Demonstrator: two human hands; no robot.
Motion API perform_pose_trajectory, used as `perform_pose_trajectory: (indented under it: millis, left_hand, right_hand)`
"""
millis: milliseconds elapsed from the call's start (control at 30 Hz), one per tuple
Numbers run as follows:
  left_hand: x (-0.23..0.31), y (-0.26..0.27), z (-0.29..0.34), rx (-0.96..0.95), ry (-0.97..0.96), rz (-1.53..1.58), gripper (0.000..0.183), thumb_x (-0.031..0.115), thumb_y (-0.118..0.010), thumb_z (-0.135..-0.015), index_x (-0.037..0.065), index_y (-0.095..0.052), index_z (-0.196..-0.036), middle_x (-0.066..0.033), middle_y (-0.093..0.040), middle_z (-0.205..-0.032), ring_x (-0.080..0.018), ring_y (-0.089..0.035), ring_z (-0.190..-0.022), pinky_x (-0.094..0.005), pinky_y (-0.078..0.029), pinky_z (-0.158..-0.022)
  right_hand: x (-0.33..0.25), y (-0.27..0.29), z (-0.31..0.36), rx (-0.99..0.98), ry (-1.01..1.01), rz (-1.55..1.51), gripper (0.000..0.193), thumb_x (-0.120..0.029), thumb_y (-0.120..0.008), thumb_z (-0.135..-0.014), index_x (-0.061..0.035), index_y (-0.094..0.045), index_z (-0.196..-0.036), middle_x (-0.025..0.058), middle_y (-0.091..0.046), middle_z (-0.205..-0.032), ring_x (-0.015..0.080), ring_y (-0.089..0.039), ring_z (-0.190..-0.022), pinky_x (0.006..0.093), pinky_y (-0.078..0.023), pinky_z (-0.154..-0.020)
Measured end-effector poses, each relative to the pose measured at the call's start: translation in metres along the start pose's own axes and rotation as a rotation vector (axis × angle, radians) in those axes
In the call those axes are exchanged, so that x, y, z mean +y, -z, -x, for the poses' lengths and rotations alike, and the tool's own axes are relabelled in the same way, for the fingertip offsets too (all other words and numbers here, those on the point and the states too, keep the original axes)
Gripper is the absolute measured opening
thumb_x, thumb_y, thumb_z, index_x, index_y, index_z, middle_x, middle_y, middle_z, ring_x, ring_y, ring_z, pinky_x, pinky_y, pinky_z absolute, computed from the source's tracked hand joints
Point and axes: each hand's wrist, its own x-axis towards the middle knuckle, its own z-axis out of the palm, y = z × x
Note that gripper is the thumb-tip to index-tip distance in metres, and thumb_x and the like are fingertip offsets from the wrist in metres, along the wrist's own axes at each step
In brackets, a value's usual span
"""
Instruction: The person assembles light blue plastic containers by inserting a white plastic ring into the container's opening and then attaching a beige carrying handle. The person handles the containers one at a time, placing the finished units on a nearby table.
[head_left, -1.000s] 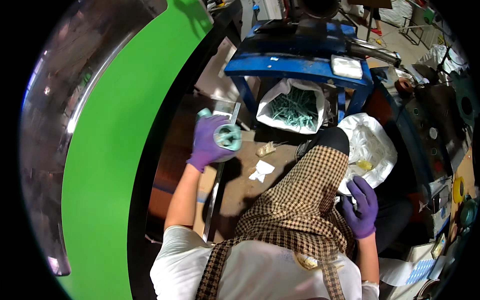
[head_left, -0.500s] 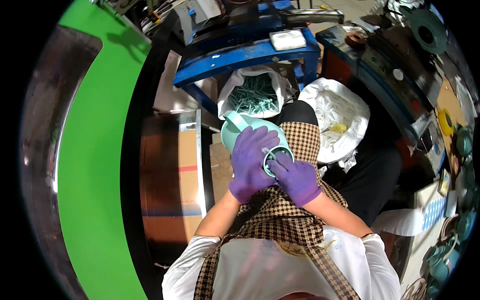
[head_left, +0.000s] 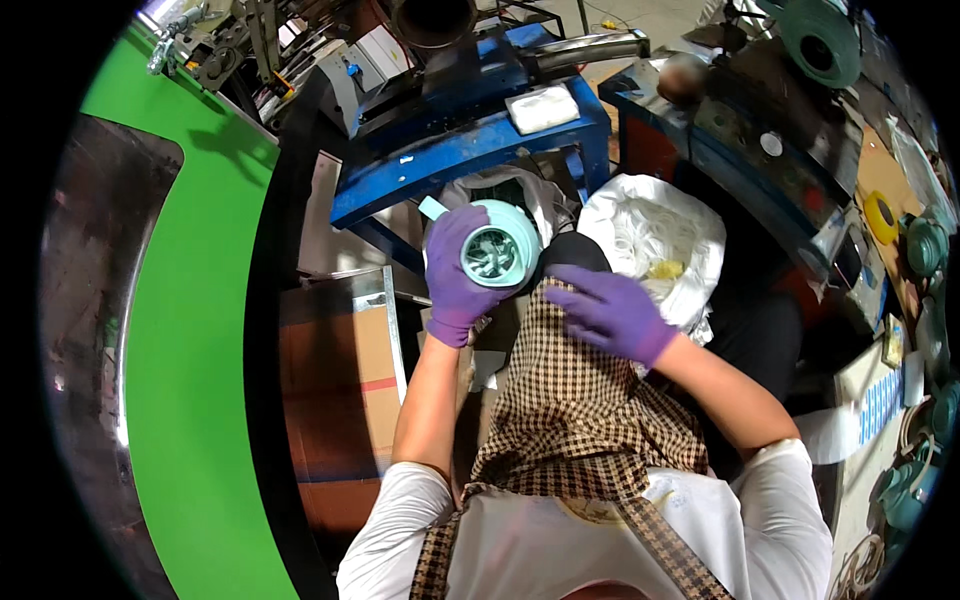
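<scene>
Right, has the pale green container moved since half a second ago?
Yes: judged against the blue bench, the pale green container in the left hand has moved up the picture, nearer the bench.

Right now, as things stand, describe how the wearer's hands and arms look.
The left hand and right hand wear matching purple gloves that end around the wrists. The forearms are bare between the gloves and loose, short white sleeves, which end near the elbows.
</scene>
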Motion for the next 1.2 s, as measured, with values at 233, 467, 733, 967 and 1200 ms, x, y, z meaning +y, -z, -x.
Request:
perform_pose_trajectory:
  millis: [233,467,733,967,1200]
  left_hand:
    - [0.006,-0.001,0.033,0.204,0.21,0.091,0.085,0.037,-0.093,-0.061,0.005,-0.056,-0.131,-0.0118,-0.064,-0.128,-0.0326,-0.058,-0.124,-0.047,-0.039,-0.112]
    - [0.035,0.002,0.037,0.083,0.009,-0.139,0.072,0.021,-0.095,-0.062,0.003,-0.062,-0.123,-0.014,-0.064,-0.126,-0.0367,-0.058,-0.123,-0.0502,-0.041,-0.111]
    - [0.051,0.0,0.031,0.096,0.138,-0.088,0.07,0.025,-0.094,-0.064,0.005,-0.063,-0.124,-0.0119,-0.067,-0.125,-0.0335,-0.061,-0.121,-0.0477,-0.041,-0.112]
    - [0.069,-0.012,0.008,-0.026,-0.005,-0.243,0.069,0.031,-0.093,-0.064,0.007,-0.065,-0.122,-0.0114,-0.069,-0.123,-0.0334,-0.061,-0.121,-0.0477,-0.041,-0.111]
    - [0.073,-0.036,-0.008,-0.085,-0.006,-0.251,0.069,0.018,-0.093,-0.062,0.007,-0.061,-0.122,-0.0122,-0.065,-0.121,-0.034,-0.06,-0.118,-0.0462,-0.046,-0.106]
  right_hand:
    - [0.207,-0.061,0.116,-0.524,-0.823,0.353,0.045,-0.013,-0.069,-0.077,-0.0102,-0.066,-0.122,0.0185,-0.068,-0.114,0.0373,-0.065,-0.109,0.047,-0.05,-0.097]
    - [0.287,-0.158,0.186,-0.531,-1.053,0.527,0.022,-0.018,-0.058,-0.093,-0.015,-0.07,-0.111,0.0097,-0.069,-0.118,0.029,-0.064,-0.115,0.0451,-0.045,-0.102]
    - [0.259,-0.136,0.139,-0.752,-0.91,0.572,0.027,-0.028,-0.071,-0.082,-0.0234,-0.074,-0.109,0.0041,-0.075,-0.113,0.0231,-0.071,-0.108,0.04,-0.05,-0.092]
    - [0.243,-0.096,0.11,-0.305,-0.872,0.467,0.023,-0.016,-0.07,-0.074,-0.019,-0.07,-0.097,0.006,-0.072,-0.1,0.0253,-0.071,-0.097,0.0409,-0.051,-0.088]
    - [0.233,-0.067,0.09,0.179,-0.81,0.239,0.036,-0.025,-0.06,-0.091,-0.0107,-0.056,-0.124,0.0172,-0.071,-0.095,0.0369,-0.07,-0.088,0.0508,-0.052,-0.081]
